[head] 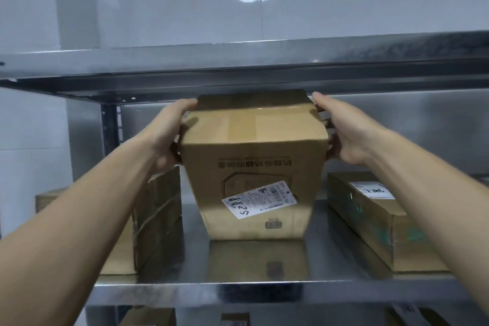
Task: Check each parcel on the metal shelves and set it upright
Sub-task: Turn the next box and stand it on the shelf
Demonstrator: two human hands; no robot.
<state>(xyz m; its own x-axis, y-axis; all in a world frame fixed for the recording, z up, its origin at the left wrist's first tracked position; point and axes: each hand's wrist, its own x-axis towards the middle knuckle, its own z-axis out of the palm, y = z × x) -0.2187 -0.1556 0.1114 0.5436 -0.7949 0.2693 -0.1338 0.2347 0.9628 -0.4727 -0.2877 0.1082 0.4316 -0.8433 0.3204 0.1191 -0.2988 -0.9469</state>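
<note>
A brown cardboard parcel (254, 167) stands on the metal shelf (264, 291) in the middle, its printed text and white shipping label upside down. My left hand (169, 135) grips its upper left side, thumb on top and fingers curled behind the edge. On the other side my right hand (341, 132) grips the upper right side in the same way. The parcel's top nearly reaches the shelf above (238, 74).
A taped cardboard parcel (156, 219) lies to the left, partly behind my left arm. A long flat parcel (370, 219) with a white label lies to the right. More parcels (148, 319) show on the shelf below. A steel upright (111, 122) stands at the back left.
</note>
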